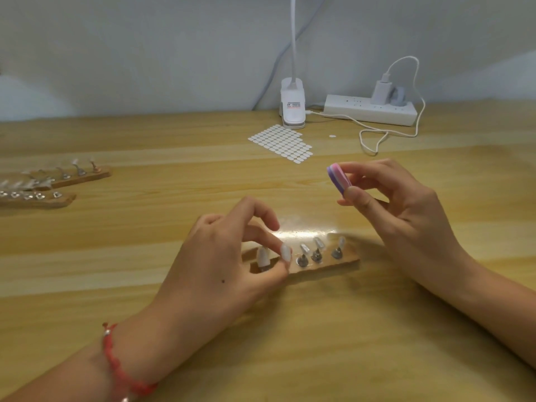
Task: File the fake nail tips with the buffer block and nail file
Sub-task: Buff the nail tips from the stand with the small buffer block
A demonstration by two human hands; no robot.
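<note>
The wooden stand [324,266] lies on the table [290,358] with its long axis running roughly from 9 to 3 o'clock, close in front of the person. The left hand [220,265] sits at the stand's 9 o'clock end, thumb and a finger curled round the white nail tip [263,254] standing there. How firmly they press is hard to tell. The right hand [406,216] hovers above and beyond the stand's 3 o'clock end, pinching the pink and purple buffer block [336,178] between thumb and fingertips, clear of everything. From the white tip the block lies at about 2 o'clock, well apart. The filing stroke likely needs the right hand to travel toward 8 o'clock and down, passing over the three clear nail tips [319,243] between. The left hand is the nearer one and looks set to steady the tip. No nail file shows in view.
</note>
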